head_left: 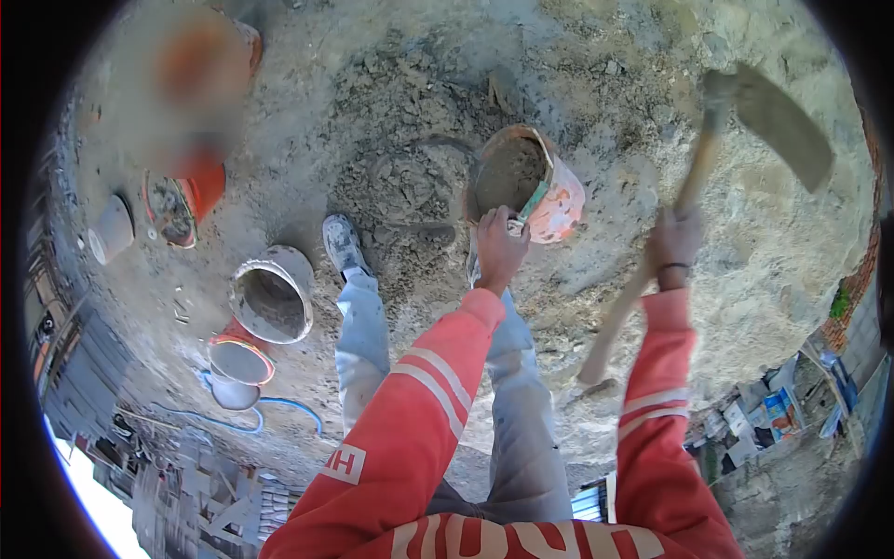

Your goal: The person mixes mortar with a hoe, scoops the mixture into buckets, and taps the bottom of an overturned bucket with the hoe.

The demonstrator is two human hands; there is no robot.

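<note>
My left hand (pixel 501 250) grips the near rim of a worn pinkish-orange bucket (pixel 562 203). Grey wet mix (pixel 507 177) shows inside the bucket, which leans with its mouth towards the left. Out to the right, my right hand (pixel 675 244) is wrapped round the wooden handle of a hoe (pixel 698 172). The hoe's broad metal blade (pixel 787 130) is raised at the upper right and slightly blurred. A churned heap of grey mortar (pixel 410 182) lies left of the bucket, in front of my feet.
To the left stand a large whitish bucket (pixel 300 270), a smaller red-rimmed bucket (pixel 265 349), an orange bucket (pixel 209 186) and a white pail (pixel 112 230). A blue hose (pixel 298 405) trails below them. Debris (pixel 764 419) and bricks (pixel 843 326) line the right edge.
</note>
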